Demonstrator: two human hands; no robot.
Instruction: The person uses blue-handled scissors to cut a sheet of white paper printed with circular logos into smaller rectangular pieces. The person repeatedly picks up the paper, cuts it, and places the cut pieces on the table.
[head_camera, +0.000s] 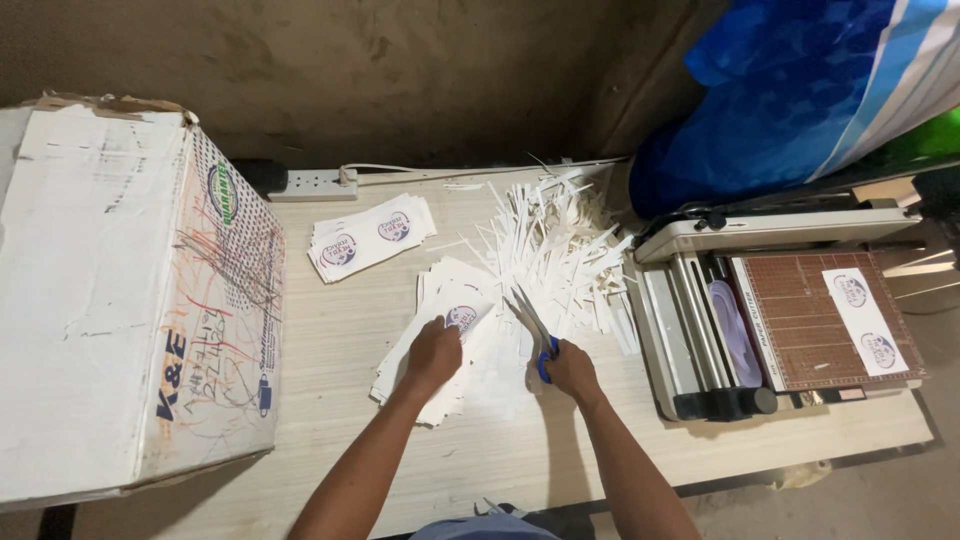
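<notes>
My left hand (432, 354) grips a small white printed card (463, 318) with a round blue-and-red mark, held over a loose stack of uncut white sheets (440, 385). My right hand (573, 370) is closed on blue-handled scissors (533, 330), whose blades point up and left toward the card's right edge. Just beyond the blades lies a heap of thin white paper strips (555, 250).
A neat pile of cut printed cards (368, 237) lies farther back. A big worn cardboard box (130, 300) fills the left side. A paper trimmer (790, 315) with a printed strip on it sits at right. A white power strip (315, 184) runs along the wall.
</notes>
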